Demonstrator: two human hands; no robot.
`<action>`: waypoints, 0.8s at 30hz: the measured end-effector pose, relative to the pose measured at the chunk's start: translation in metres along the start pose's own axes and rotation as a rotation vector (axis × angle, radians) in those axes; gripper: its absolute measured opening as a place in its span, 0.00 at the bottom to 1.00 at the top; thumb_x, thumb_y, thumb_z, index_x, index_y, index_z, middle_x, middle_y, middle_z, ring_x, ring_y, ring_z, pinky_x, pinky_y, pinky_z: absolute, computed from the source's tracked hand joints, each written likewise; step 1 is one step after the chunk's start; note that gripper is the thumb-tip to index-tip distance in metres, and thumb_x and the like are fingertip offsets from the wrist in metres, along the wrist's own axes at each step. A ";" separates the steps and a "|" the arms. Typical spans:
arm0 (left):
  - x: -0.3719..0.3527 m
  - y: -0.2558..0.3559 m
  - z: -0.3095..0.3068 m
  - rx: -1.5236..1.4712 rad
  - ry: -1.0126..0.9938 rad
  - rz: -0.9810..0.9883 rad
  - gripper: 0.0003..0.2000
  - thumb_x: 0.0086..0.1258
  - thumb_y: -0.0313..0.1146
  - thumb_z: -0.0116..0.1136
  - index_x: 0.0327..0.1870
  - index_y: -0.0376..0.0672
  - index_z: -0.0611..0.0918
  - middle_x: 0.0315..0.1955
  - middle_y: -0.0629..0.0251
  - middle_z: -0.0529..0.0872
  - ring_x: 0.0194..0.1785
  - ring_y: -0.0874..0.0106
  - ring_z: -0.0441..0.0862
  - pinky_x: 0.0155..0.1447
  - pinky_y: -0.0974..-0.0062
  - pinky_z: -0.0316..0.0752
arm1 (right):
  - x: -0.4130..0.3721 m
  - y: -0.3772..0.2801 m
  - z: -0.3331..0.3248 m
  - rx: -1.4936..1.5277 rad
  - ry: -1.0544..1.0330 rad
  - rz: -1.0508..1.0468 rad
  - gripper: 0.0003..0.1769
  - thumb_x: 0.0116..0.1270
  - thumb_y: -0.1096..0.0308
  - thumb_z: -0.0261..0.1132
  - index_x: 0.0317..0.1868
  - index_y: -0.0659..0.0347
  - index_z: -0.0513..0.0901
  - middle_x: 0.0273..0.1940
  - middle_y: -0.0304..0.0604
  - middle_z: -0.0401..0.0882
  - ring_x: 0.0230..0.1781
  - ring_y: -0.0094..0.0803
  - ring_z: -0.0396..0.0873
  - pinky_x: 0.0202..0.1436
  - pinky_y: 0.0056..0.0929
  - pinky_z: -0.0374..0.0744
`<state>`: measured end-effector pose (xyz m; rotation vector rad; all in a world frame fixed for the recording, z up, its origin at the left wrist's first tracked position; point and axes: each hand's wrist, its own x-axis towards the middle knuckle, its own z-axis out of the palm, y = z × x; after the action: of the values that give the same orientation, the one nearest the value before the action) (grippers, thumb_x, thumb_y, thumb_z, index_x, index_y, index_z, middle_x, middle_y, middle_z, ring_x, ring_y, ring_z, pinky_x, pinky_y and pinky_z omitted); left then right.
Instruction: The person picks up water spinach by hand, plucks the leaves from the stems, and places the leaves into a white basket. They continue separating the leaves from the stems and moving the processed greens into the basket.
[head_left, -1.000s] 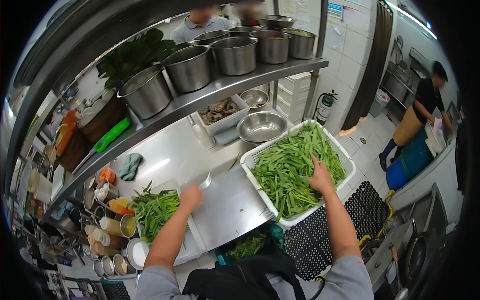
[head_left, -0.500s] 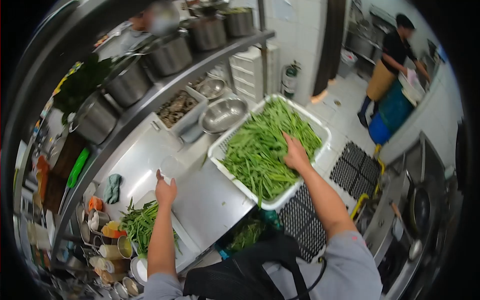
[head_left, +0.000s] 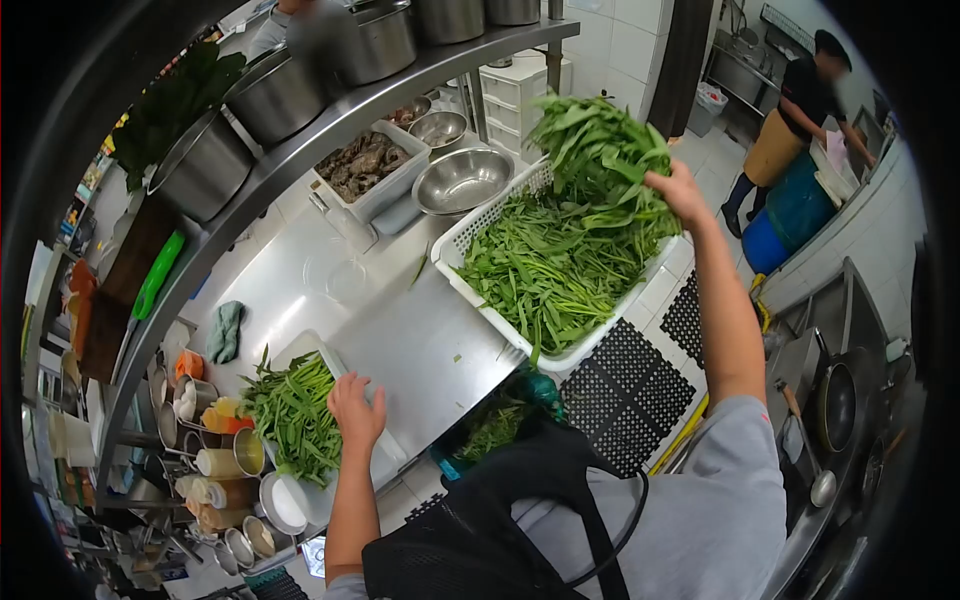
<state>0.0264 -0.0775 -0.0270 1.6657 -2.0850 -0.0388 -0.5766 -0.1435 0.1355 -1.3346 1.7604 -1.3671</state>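
My right hand (head_left: 680,196) is closed on a big bunch of long-leaved greens (head_left: 600,150), raised over the white plastic basket (head_left: 447,257). More of the same leafy stalks (head_left: 550,290) fill that basket, which sits at the counter's end. On the left, my left hand (head_left: 357,408) is open with its fingers apart. It hovers by a smaller pile of greens (head_left: 295,415) lying in a white tray (head_left: 388,462).
A steel bowl (head_left: 464,180) and a tub of shellfish-like pieces (head_left: 360,165) stand behind the basket. Steel pots (head_left: 205,165) line the shelf, where a green-handled knife (head_left: 158,275) also lies. A stove with a wok (head_left: 837,405) is at right. A co-worker (head_left: 790,130) stands beyond.
My right hand has gripped a bunch of greens and lifted it toward the basket's far right side. My left hand has moved down and right, its fingers spread more.
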 end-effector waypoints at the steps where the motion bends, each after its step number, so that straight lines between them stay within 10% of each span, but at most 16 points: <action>1: -0.003 0.002 0.001 -0.004 0.004 0.000 0.14 0.59 0.38 0.63 0.43 0.41 0.81 0.52 0.53 0.78 0.62 0.55 0.68 0.67 0.56 0.55 | -0.004 -0.023 -0.002 0.090 0.014 0.015 0.21 0.56 0.68 0.65 0.50 0.68 0.77 0.38 0.42 0.81 0.34 0.27 0.79 0.39 0.27 0.78; 24: -0.009 0.002 0.003 -0.033 0.038 -0.014 0.13 0.56 0.36 0.64 0.40 0.40 0.81 0.51 0.54 0.79 0.63 0.54 0.67 0.67 0.55 0.55 | -0.006 -0.055 0.010 1.209 -0.114 -0.022 0.18 0.72 0.58 0.53 0.49 0.64 0.76 0.41 0.49 0.82 0.35 0.39 0.84 0.36 0.38 0.86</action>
<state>0.0249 -0.0697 -0.0322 1.6491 -2.0341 -0.0456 -0.5454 -0.1415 0.1820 -0.6864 0.5451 -1.8209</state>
